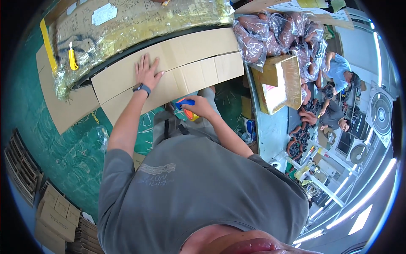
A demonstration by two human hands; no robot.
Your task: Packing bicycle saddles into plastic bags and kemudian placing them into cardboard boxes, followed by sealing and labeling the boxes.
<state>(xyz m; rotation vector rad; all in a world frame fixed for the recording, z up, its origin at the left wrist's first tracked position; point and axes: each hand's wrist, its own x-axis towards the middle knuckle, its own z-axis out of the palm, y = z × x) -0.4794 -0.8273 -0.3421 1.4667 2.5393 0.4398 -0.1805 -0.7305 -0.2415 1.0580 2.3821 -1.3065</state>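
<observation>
My left hand, with a dark watch on its wrist, lies flat with fingers spread on a long cardboard box. The box's two long flaps almost meet along a narrow seam, which gapes slightly toward the right. Below the box's near edge, my right hand is closed around the blue handle of a tape dispenser with orange and yellow parts. My fingers hide some of it, and its front end lies close to the cardboard edge.
A yellow utility knife rests on a large film-wrapped carton beyond the box. Loose cardboard lies at left. To the right, an open carton and bagged brown items sit on a workbench. Two people work farther right.
</observation>
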